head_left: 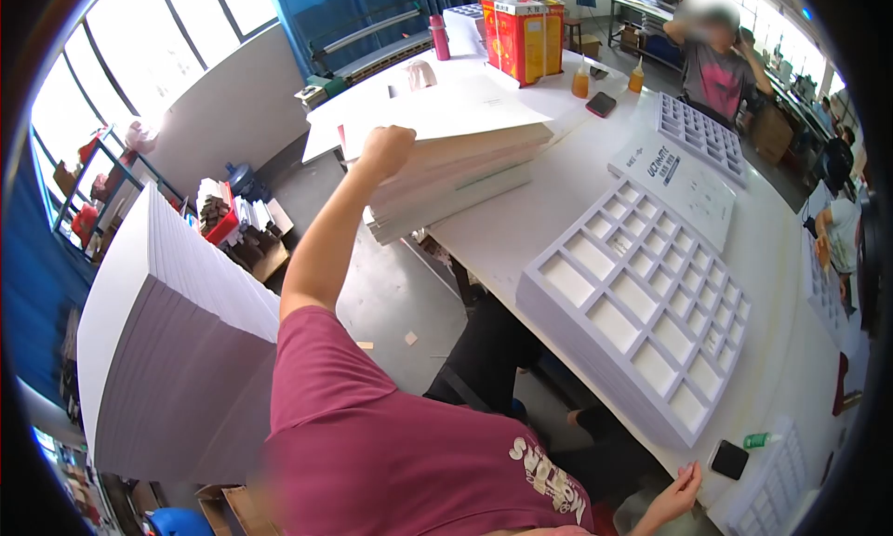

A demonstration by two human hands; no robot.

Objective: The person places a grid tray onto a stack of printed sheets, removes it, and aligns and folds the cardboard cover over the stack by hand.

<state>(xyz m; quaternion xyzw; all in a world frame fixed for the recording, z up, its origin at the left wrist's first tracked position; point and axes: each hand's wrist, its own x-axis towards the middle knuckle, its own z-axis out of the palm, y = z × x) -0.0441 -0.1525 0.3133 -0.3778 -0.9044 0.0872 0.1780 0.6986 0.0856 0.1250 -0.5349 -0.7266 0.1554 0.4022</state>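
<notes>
My left hand [386,153] is closed at the near edge of a tall stack of paper sheets [465,159], its fingers curled over the top white sheet [456,108]. How many sheets it grips is hidden. Low on the right, my right hand [677,501] hangs by the table's front edge with its fingers slightly apart and nothing in them. Beside it lie a black phone [728,460] and a small green bottle [756,440]. Between my hands rests a stack of white compartment trays [642,294].
Behind the trays lies a printed white board [674,183], with another compartment tray [699,138] beyond. A red box [524,41], two glue bottles [580,80] and a phone [601,105] stand or lie farther back. A large paper stack [186,350] rises at left. A person [721,66] is across the table.
</notes>
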